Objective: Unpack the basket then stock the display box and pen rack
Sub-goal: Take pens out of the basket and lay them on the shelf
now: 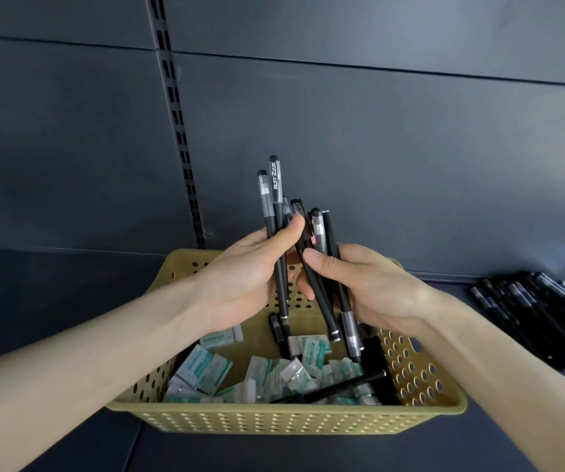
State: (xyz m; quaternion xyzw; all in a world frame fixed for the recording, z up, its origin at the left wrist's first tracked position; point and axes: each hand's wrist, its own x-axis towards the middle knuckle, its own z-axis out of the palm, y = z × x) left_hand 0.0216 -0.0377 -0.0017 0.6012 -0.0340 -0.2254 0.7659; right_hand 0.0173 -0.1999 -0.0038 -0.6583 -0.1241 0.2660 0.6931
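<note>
Black pens [276, 185] were gripped by left hand [240, 277] and right hand [369, 284] over the yellow basket [274, 420]; unpacking judged underway, the three o'clock pen pile [529, 318] next

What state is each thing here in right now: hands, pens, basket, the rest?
Left hand: grips upright pens.
Right hand: grips more pens.
Held pens: bunched above basket.
Basket: partly full.
Erasers: wrapped, loose in basket.
Loose pen: lying across erasers.
Pen pile: lying on shelf.
</note>
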